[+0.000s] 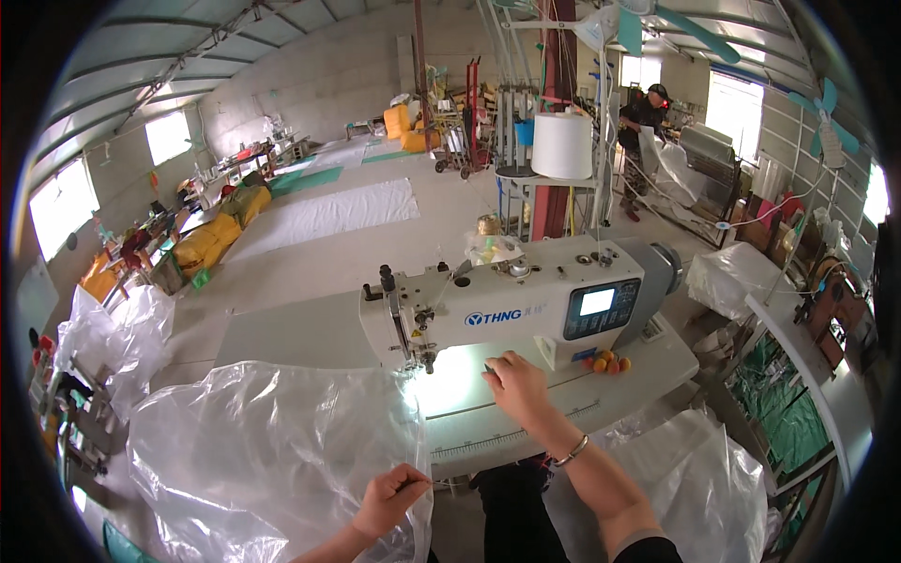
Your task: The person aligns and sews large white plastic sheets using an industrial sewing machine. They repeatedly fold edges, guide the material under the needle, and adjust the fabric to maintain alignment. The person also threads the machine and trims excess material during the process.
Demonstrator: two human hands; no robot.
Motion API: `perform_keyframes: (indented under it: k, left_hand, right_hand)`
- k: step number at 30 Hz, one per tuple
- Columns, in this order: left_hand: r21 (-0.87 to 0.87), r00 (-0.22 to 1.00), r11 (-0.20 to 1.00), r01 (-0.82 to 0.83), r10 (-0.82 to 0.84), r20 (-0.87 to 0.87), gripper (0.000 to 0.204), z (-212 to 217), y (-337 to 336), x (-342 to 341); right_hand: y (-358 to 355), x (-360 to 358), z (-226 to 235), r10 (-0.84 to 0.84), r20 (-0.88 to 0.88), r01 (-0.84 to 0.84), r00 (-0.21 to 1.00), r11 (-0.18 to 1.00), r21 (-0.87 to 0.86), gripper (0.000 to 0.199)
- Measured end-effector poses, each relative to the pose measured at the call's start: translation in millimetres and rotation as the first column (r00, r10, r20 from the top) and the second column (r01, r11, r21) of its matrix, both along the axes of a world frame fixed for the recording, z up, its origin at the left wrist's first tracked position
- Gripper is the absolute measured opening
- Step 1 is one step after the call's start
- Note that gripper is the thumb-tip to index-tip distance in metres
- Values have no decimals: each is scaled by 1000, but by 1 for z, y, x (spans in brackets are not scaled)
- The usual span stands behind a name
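A white industrial sewing machine (507, 305) stands on its table in front of me, its lamp lighting the plate below the needle. Transparent plastic sheeting (272, 460) spreads over the left of the table and hangs down its front, its right edge near the needle area. My left hand (392, 500) pinches that edge at the table's front. Above the lit plate, right of the needle, my right hand (518, 389) is closed around a small dark thing, mostly hidden by the fingers. A metal bracelet (571, 451) circles my right wrist.
Several small orange-red fruits (608, 362) sit under the machine's right end. Behind it a large white thread cone (561, 146) stands on a rack. More plastic sheeting (694, 488) lies at the lower right. A person (642, 127) stands at the back right beside a roller machine (706, 155).
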State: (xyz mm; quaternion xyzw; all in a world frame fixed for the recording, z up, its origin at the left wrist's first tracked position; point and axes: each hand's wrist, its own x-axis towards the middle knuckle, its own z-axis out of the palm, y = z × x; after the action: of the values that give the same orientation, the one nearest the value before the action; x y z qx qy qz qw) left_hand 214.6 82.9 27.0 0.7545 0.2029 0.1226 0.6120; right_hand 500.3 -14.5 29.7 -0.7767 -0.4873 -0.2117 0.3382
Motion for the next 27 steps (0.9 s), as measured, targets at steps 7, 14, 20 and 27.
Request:
perform_keyframes:
  k: [7,14,20,27]
  left_hand:
    - [-147,975,985,-93,120,185,3,26,-2,-8]
    - [-368,979,921,-125,175,106,6,-6,-11,-34]
    - [-430,979,883,-189,204,-11,6,-23,-27,-61]
    - [-356,978,911,-209,202,-56,6,-13,-15,-61]
  right_hand:
    - [21,-6,100,82,252,-145,964,959,243,10]
    - [34,-28,72,193,152,-221,969,955,199,7]
    - [41,-28,49,163,80,-179,983,946,271,8]
    - [57,-25,92,145,115,-177,983,911,372,12]
